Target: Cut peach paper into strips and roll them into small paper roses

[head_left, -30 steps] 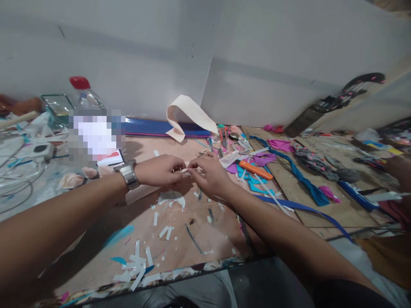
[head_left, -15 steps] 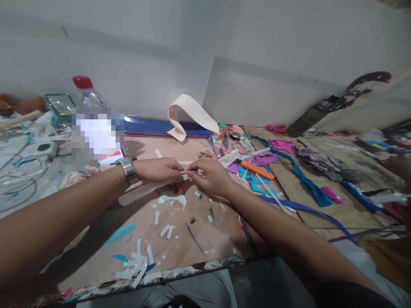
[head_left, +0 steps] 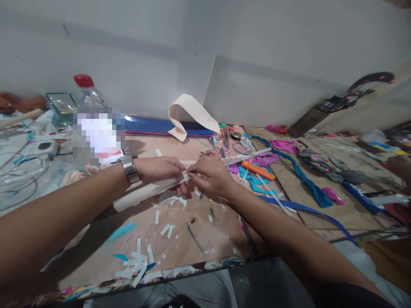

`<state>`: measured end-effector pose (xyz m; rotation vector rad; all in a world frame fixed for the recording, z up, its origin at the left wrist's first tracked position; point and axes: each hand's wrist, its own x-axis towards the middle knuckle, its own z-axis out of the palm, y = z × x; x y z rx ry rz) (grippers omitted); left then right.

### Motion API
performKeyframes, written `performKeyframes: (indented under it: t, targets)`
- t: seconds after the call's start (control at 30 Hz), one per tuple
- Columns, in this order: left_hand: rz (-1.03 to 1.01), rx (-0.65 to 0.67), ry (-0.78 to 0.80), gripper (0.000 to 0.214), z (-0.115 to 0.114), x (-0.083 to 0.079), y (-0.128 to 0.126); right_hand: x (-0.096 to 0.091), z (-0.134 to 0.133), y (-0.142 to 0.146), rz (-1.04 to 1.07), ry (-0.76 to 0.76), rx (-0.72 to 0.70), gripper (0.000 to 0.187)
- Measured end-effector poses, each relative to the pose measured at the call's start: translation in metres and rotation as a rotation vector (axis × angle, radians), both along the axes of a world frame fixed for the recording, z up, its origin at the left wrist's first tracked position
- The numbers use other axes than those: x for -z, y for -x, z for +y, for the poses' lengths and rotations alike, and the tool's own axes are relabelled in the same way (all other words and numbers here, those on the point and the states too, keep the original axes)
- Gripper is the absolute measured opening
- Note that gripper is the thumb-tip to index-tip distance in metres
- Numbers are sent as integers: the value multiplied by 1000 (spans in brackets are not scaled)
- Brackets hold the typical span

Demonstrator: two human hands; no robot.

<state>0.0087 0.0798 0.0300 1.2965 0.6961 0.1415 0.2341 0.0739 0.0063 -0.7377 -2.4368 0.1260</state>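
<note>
A long cream strip (head_left: 141,195), of fabric or a similar sheet material, runs slantwise under my hands, its near-left end lifted off the table. My left hand (head_left: 162,169), with a metal watch on the wrist, is closed on the strip, some fingers below it. Close beside it, my right hand (head_left: 208,174) pinches the strip's edge between thumb and fingertips. The exact fold between the fingertips is too small to make out. Behind my hands, a second cream strip (head_left: 192,107) stands curled in a loop against the wall.
An orange cutter (head_left: 258,170) lies right of my right hand among purple and blue scraps. White paper bits (head_left: 138,259) are scattered near the table's front edge. A red-capped bottle (head_left: 93,96), a pixelated screen (head_left: 98,132) and a white power socket (head_left: 45,149) stand left.
The strip's left end has swung a little toward me and now shows a broader face. Both hands stay close together, the right fingers slightly shifted on the strip.
</note>
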Motion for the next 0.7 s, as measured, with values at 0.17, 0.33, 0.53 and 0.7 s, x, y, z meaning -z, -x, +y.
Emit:
performKeyframes:
  t: [0.17,0.33,0.53,0.7]
  targets:
    - [1,-20,-3,25,-1,-1,-1,1,0,-1,-10,-17,-20,13]
    - [-10,-31,-46,32,1,3,0,-3,-2,0,3,-22,8,13]
    - [63,-8,-285,32,1,-3,1,-4,-3,3,-5,-7,41,13]
    - [366,-6,-722,37,-5,-14,-4,0,-2,3,3,30,58,8]
